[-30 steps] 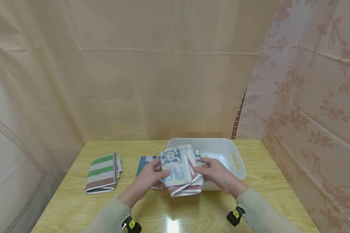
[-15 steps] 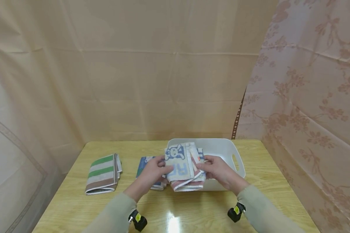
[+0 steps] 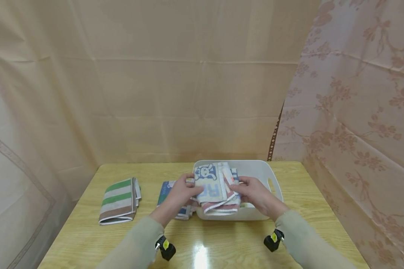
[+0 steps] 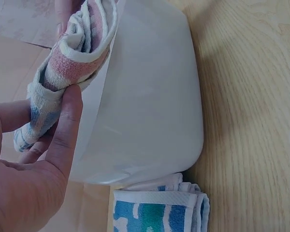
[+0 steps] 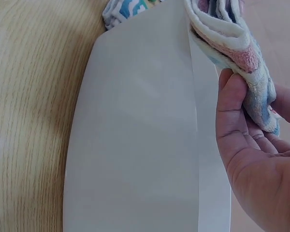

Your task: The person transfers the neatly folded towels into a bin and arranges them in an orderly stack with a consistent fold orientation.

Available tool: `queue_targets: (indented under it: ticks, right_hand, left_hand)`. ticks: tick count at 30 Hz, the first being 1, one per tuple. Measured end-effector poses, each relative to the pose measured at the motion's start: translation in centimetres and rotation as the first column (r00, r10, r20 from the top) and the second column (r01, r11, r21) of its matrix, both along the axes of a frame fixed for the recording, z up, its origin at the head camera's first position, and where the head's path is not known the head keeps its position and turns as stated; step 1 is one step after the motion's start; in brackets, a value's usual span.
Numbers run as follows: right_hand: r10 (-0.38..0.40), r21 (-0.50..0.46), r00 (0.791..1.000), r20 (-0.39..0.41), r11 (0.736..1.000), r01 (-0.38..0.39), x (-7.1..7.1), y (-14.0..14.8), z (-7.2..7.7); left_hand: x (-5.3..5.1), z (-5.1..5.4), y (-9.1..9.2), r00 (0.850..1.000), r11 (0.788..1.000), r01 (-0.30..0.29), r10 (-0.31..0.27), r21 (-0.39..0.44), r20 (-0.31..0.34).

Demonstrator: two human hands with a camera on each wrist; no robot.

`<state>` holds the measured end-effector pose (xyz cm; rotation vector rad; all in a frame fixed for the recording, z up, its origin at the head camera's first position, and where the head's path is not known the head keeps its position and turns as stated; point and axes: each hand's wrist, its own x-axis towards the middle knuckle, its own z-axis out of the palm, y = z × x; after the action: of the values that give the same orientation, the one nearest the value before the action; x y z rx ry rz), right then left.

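Holding a folded towel (image 3: 210, 188) up over a white bin (image 3: 245, 215), two-handed.

From where I'm standing, the left hand (image 3: 179, 194) has thumb and fingers clamped on one side of it and the right hand (image 3: 258, 195) is pinching the other, cartoon print showing. A blue-green towel (image 3: 164, 190) sits just beside the bin, partly behind the left hand, and a green-striped towel (image 3: 118, 200) lies farther left on the wooden table (image 3: 232, 244).
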<state>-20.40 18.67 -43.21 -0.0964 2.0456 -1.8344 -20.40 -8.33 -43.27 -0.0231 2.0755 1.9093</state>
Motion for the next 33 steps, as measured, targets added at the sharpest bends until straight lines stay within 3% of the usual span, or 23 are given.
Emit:
queue_targets:
  ticks: [16, 23, 33]
  right_hand:
    - [-0.024, -0.012, 1.0, 0.013, 1.0, 0.024, -1.2, 1.0, 0.1]
    - [-0.033, -0.016, 0.999, 0.017, 0.999, 0.033, -1.6, 1.4, 0.0]
    - [-0.037, -0.009, 0.999, 0.036, 0.999, 0.037, -1.9, 2.0, -0.3]
  left_hand:
    - [-1.6, 0.5, 1.4, 1.0, 1.0, 0.014, -0.014, -0.026, -0.004]
    - [-2.2, 0.4, 2.1, 0.999, 0.999, 0.034, -0.034, -0.001, 0.012]
    - [-2.4, 0.1, 2.7, 0.997, 0.997, 0.081, -0.082, 0.017, 0.015]
